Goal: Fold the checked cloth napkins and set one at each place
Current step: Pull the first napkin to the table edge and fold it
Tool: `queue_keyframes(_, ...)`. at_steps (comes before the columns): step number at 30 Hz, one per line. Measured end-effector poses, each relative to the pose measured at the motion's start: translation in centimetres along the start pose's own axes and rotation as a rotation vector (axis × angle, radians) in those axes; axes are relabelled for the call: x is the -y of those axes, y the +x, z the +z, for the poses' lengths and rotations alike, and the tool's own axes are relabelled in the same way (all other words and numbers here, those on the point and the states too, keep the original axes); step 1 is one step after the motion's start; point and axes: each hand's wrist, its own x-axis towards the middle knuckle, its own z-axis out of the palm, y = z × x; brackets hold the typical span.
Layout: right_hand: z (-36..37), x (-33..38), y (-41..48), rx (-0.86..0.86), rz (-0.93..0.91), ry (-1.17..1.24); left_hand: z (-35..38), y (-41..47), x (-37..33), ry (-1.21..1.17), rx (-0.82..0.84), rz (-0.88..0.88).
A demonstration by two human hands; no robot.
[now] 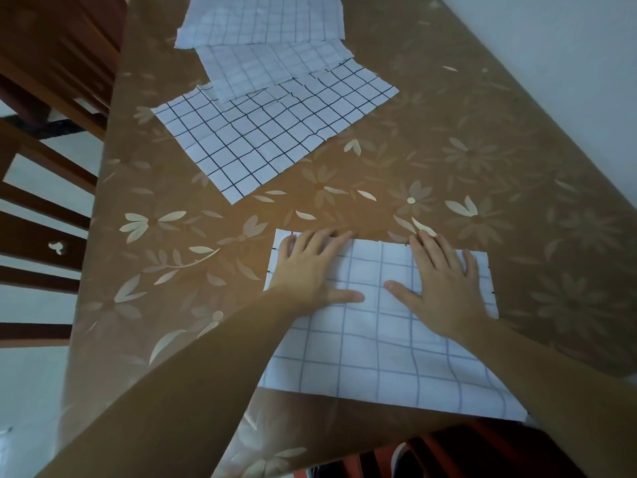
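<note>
Both hands lay flat on the nearest checked napkin [379, 343], which sat by the near edge of the table [489, 160], a little toward its right side. The left hand [310, 270] pressed down on the napkin's far left corner with straight, spread fingers and the thumb stretched inward along the cloth. The right hand [444, 288] pressed in the same way just beside it, nearer the far right corner, its thumb pointing toward the left thumb without touching it. Neither hand gripped anything. The cloth under the palms showed pale blue lines, and a narrow strip of a lower layer with dark tick marks peeked out along the far and left edges (so it looked folded over on itself).

Further up the table, toward the left edge, three more napkins lay spread in an overlapping row: a dark-lined napkin [255, 146] near the middle, a paler napkin [272, 69] lapping over its far side, and a third napkin [258, 19] beyond that at the top of the view. The table wore a brown floral cover. Wooden chairs [44, 188] stood along the left edge, and a pale wall [568, 63] ran along the right.
</note>
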Motion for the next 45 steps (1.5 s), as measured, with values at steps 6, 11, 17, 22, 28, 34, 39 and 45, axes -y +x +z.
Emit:
queue_keyframes(6, -0.3, 0.0, 0.1, -0.008, 0.0, -0.013, -0.2, -0.8, -1.1, 0.059, -0.025, 0.02)
queue_keyframes(11, -0.5, 0.3, -0.2, -0.009, 0.016, -0.012, 0.1, -4.1, -5.5, 0.041, 0.241, 0.045)
queue_keyframes(17, -1.7, 3.2, -4.3, -0.044, -0.043, 0.142, 2.0, -4.3, -5.4, 0.133, 0.272, 0.025)
queue_keyframes(22, -0.2, 5.1, -9.0, -0.066, -0.108, 0.164, 2.5, -4.4, -5.4, 0.141, 0.237, 0.017)
queue_keyframes(28, 2.2, 4.8, -10.6, -0.044, -0.016, 0.018, 2.2, -5.7, -5.9, 0.024, 0.085, 0.023)
queue_keyframes(34, 1.9, 4.9, -10.7, -0.046, -0.004, 0.012, 3.1, -8.9, -7.6, -0.033, 0.094, -0.073)
queue_keyframes(39, 1.9, 1.9, -11.6, -0.013, 0.053, 0.022, 3.2, -9.8, -5.2, 0.001, 0.087, -0.113)
queue_keyframes(45, 1.5, -2.4, -13.4, -0.007, 0.16, 0.01, 2.4, -11.6, -1.8, 0.028, 0.038, -0.217)
